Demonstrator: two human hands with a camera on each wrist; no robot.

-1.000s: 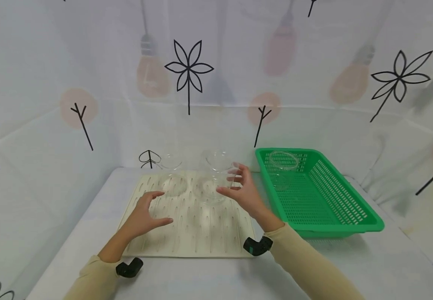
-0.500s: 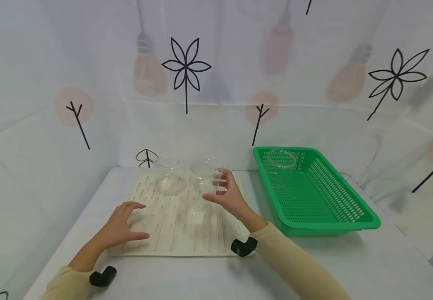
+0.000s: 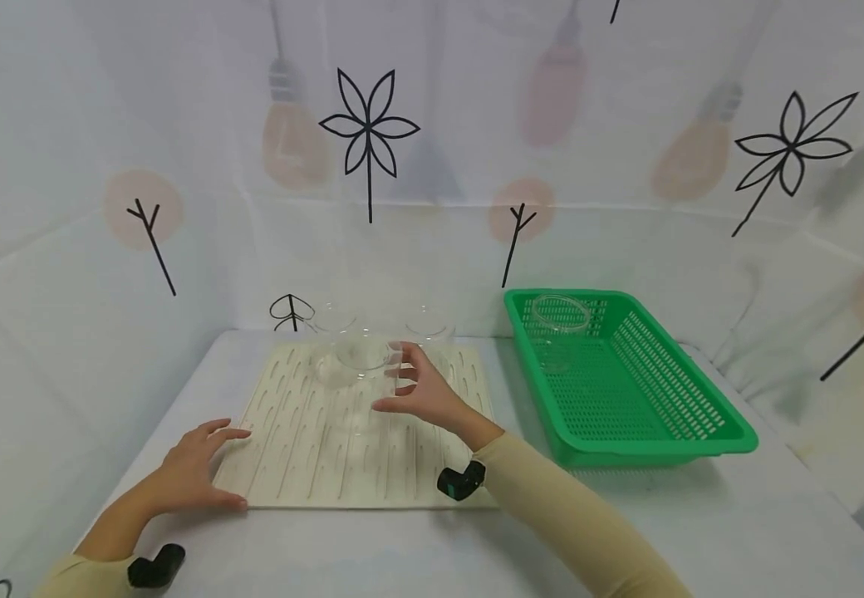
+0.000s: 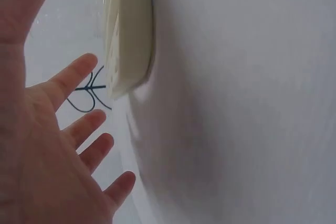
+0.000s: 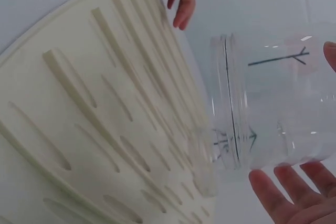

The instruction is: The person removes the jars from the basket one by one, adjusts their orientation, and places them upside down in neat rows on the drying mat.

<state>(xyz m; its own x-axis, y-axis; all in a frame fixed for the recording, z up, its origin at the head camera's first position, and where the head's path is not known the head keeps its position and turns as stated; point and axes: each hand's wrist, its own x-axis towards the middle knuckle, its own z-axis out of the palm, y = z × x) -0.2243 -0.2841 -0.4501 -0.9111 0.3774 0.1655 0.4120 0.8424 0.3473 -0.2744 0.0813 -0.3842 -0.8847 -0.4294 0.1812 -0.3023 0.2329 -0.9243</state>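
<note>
My right hand (image 3: 420,390) grips a clear jar (image 3: 355,399) from its right side, over the middle of the cream ridged drying mat (image 3: 312,473). In the right wrist view that jar (image 5: 278,108) is see-through, with a ringed rim; whether its base touches the mat I cannot tell. My left hand (image 3: 191,472) is spread beside the mat's left front corner and holds nothing. In the left wrist view its fingers (image 4: 84,129) are apart, near the mat's edge (image 4: 134,30). Two more clear jars, a left one (image 3: 332,320) and a right one (image 3: 429,322), stand toward the mat's back.
A green slotted basket (image 3: 649,458) stands right of the mat, with one clear jar (image 3: 561,312) at its back left. White cloth (image 3: 327,552) covers the table. A patterned curtain (image 3: 432,249) rises behind.
My right hand has carried the jar left and slightly nearer, revealing the jar behind. My left hand has drawn away left and down, from over the mat to beside its corner.
</note>
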